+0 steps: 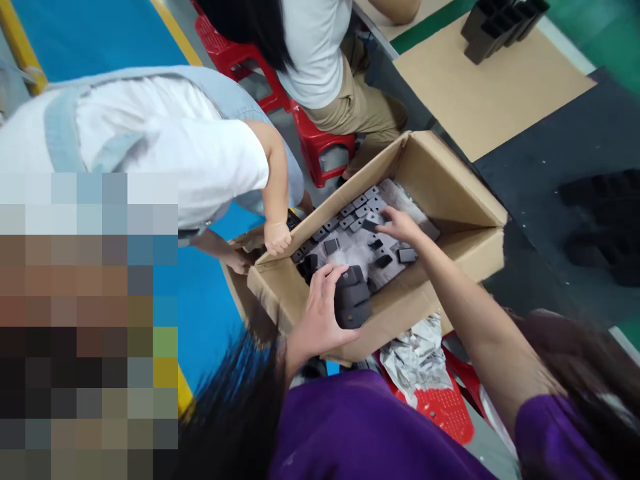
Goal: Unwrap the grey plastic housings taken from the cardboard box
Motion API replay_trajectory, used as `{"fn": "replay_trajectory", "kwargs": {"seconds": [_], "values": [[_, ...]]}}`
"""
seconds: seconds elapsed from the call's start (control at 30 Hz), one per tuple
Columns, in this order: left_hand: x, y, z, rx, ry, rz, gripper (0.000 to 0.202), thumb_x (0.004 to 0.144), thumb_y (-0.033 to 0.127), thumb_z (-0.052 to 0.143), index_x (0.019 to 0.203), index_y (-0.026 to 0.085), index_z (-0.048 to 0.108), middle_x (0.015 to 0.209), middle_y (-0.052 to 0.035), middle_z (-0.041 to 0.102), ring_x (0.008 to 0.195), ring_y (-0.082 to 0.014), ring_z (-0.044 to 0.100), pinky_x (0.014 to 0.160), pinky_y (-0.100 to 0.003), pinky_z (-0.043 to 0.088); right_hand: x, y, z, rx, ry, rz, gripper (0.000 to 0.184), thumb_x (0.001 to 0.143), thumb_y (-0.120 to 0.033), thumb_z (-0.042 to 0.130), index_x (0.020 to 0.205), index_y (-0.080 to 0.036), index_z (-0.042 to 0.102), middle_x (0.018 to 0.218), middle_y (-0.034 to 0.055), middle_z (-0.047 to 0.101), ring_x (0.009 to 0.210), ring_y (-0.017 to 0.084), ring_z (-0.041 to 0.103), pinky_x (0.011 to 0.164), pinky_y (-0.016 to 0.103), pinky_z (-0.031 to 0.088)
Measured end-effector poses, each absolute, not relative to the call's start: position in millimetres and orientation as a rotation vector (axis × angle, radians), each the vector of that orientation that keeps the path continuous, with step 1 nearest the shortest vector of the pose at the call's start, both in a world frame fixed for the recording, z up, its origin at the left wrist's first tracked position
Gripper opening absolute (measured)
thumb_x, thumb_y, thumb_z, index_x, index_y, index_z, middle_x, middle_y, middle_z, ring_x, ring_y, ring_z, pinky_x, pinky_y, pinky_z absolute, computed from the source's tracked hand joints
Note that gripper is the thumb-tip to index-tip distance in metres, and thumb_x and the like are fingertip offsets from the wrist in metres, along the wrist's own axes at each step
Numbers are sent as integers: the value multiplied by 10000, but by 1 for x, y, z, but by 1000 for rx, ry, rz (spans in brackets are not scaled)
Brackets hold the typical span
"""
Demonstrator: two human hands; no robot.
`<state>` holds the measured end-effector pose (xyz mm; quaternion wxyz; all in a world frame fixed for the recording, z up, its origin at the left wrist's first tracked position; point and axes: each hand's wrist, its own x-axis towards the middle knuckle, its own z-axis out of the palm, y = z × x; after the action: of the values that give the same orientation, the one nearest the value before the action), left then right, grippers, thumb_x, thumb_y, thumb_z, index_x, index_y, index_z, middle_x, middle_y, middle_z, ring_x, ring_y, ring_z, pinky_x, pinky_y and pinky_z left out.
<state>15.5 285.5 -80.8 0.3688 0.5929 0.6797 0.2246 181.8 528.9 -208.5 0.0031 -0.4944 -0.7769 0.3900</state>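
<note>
An open cardboard box [453, 250] holds several small dark grey plastic parts [350, 217] lying on grey wrapping. My left hand [320, 310] is closed around a stack of dark grey parts [353, 297] at the near side of the box. My right hand [403, 227] reaches deep into the box, its fingertips and thumb pinching one dark part [371, 225] among the loose ones. A few more parts [407, 255] lie just beside that hand.
A co-worker in a white shirt leans in from the left, one hand [277, 237] gripping the box's left flap. Another person sits on a red stool [320, 143] behind. Brown cardboard sheet [493, 100] with black trays [503, 23] lies at the back right. Crumpled wrapping [417, 357] sits on a red stool below.
</note>
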Motion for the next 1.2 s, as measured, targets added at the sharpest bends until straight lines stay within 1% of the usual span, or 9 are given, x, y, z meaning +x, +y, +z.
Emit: {"fn": "replay_trajectory", "kwargs": {"seconds": [0.13,0.27,0.47,0.67,0.83,0.93,1.03,1.13,1.2], "values": [[19,250,-40,1533,1494,512,977,657,241,808,1508,248,328,1484,-174,408,1454,-369,440,1222,-548,420,196,422,-125,-893,-2143,1594,413,841,-336,702,1243,-248,680,1182,73,697,1094,246,658,957,397,561],[10,207,-6,1470,1137,418,1074,637,279,844,1556,302,291,1500,-154,434,1416,-344,506,1198,-509,464,220,300,-78,-1002,-1692,1914,448,889,-506,679,1265,-263,674,1185,82,640,1108,257,639,993,423,539],[4,164,3,1334,908,256,1080,597,259,876,1561,287,390,1483,-136,495,1408,-348,536,1207,-513,446,227,178,-73,-1230,-1099,2109,609,882,-704,603,1328,-292,646,1319,78,661,1271,293,598,1190,461,394],[-7,151,13,1469,931,138,956,682,327,852,1552,304,456,1541,-127,435,1462,-334,484,1213,-491,437,223,144,-62,-1106,-831,2323,847,825,-664,692,1551,-332,409,1523,67,543,1370,283,553,1154,443,457],[-13,148,26,1699,986,117,977,678,342,866,1560,347,446,1640,-142,360,1545,-394,354,1220,-601,379,225,142,-60,-1137,-1018,2283,791,841,-672,679,1520,-329,462,1569,39,508,1442,259,490,1207,424,406],[-10,150,31,1748,947,164,1019,656,262,864,1564,397,422,1700,-101,303,1571,-413,296,1191,-618,406,225,141,-61,-1213,-1068,2256,702,822,-714,666,1411,-344,572,1530,19,548,1404,271,523,1141,425,479],[-7,153,30,1642,883,98,986,677,227,817,1559,421,419,1714,-46,287,1594,-402,224,1221,-635,334,226,140,-59,-1232,-977,2254,638,830,-704,653,1343,-330,584,1345,43,658,1223,267,636,987,423,568],[-10,155,22,1439,864,107,871,654,238,784,1478,385,543,1700,-24,312,1612,-372,179,1261,-607,244,227,143,-54,-1260,-948,2278,571,881,-679,604,1312,-310,541,1182,30,683,996,213,676,842,367,587],[-15,153,11,1299,879,185,787,617,272,784,1386,332,623,1676,-42,350,1607,-363,209,1258,-571,252,227,146,-49,-1326,-1060,2224,556,895,-683,592,1302,-306,552,1188,25,666,989,194,655,834,340,578]]}}
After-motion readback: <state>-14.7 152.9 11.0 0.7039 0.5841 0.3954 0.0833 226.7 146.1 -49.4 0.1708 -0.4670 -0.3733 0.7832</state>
